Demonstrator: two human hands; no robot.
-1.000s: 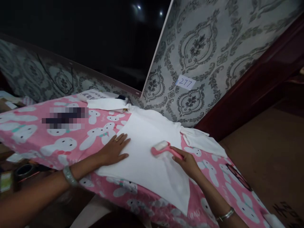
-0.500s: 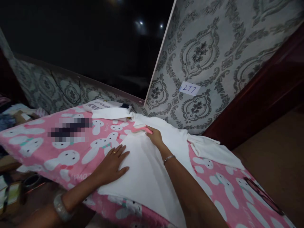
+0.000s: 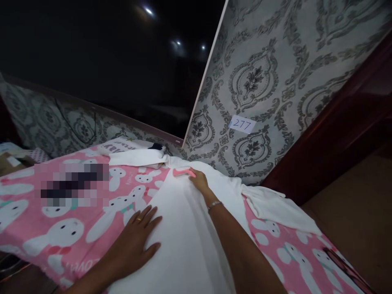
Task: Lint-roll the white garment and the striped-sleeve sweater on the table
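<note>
A white long-sleeved top [image 3: 180, 220] lies spread over a pink rabbit-print cover, one sleeve out to each side. My left hand [image 3: 139, 237] rests flat on the top's left edge, fingers spread, holding nothing. Near the upper middle of the top, my right hand [image 3: 200, 181] is closed around a slim, bent pink tool [image 3: 182, 172]. This pink tool lies against the white cloth; my fingers hide part of it, and its exact kind does not show.
The rabbit-print cover [image 3: 122, 208] drapes the surface. Behind the white top lies a folded printed garment [image 3: 128, 145]. A large dark screen [image 3: 107, 53] hangs above, beside a paper marked 277 [image 3: 241, 124]. Dark-rimmed glasses [image 3: 346, 267] lie at right. A blurred patch covers something left.
The view has shifted slightly, with the table closer. My left hand stays flat on the white top, lower in view. My right hand keeps hold of the pink tool in nearly the same spot.
</note>
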